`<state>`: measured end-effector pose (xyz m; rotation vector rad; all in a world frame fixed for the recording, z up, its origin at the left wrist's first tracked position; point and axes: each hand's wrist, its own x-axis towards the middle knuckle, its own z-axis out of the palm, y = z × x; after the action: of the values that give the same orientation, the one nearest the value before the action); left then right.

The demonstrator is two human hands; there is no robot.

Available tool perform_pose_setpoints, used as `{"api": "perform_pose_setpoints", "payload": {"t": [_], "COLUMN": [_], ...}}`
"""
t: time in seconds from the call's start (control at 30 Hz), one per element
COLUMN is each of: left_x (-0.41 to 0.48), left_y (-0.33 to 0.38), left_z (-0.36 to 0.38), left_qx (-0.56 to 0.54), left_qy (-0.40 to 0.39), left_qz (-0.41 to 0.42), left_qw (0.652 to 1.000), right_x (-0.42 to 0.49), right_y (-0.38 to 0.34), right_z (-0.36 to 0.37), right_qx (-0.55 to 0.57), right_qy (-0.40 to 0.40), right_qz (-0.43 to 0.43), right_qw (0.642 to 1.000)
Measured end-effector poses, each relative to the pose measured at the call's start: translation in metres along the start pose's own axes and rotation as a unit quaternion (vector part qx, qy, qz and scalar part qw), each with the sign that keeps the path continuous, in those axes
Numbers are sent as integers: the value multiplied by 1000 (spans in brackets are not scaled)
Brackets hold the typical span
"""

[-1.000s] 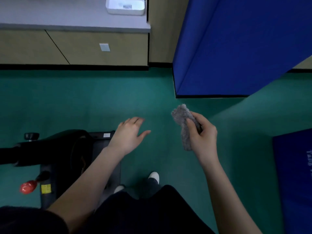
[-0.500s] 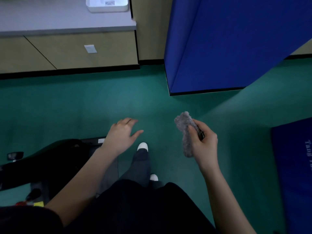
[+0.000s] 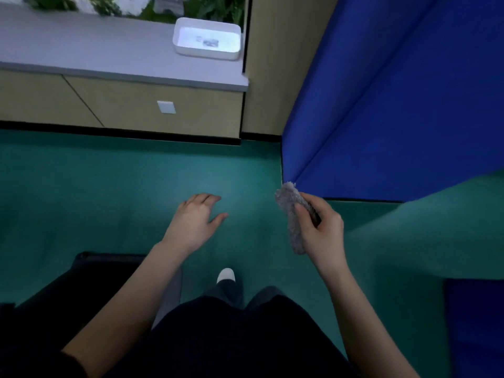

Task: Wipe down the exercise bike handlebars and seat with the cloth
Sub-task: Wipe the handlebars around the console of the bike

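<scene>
My right hand (image 3: 321, 230) grips a folded grey fluffy cloth (image 3: 290, 214), which sticks up and hangs down past my fingers. My left hand (image 3: 195, 222) hovers over the green floor with relaxed fingers and holds nothing. Only a dark part of the exercise bike (image 3: 81, 290) shows at the lower left, under my left forearm. Its handlebars and seat are out of view.
A large blue mat (image 3: 395, 105) leans against the wall at the right; another blue mat (image 3: 474, 323) lies at the lower right. A cabinet (image 3: 152, 107) with a grey top carries a white tray (image 3: 207, 39). My white shoe (image 3: 225, 275) steps on the green floor.
The view has shifted away from the bike, so most of it has slid out at the lower left. I have stepped forward. Both hands keep their pose and the cloth stays held.
</scene>
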<state>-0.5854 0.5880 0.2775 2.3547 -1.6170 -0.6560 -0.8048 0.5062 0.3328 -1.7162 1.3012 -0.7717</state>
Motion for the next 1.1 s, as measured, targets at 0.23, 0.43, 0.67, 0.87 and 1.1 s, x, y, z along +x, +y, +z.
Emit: {"api": "perform_pose_setpoints", "payload": {"t": [0.23, 0.43, 0.67, 0.87, 1.1], "left_x": [36, 77, 148, 186, 207], "left_y": [-23, -32, -15, -12, -48], "left_z": [-21, -28, -51, -69, -82], "left_qx": [-26, -34, -26, -41, -76], "left_qy": [25, 55, 95, 128, 146], "left_qz": [-94, -182, -244, -297, -377], "left_qw": [995, 981, 965, 945, 911], "right_x": [76, 156, 280, 355, 392], "right_y": [-15, -14, -19, -24, -50], "right_z": [34, 58, 61, 72, 134], "right_qx": [44, 41, 24, 61, 57], "right_qy": [-77, -143, -215, -244, -316], "right_qz": [26, 16, -31, 10, 2], "right_qw": [996, 989, 976, 968, 947]}}
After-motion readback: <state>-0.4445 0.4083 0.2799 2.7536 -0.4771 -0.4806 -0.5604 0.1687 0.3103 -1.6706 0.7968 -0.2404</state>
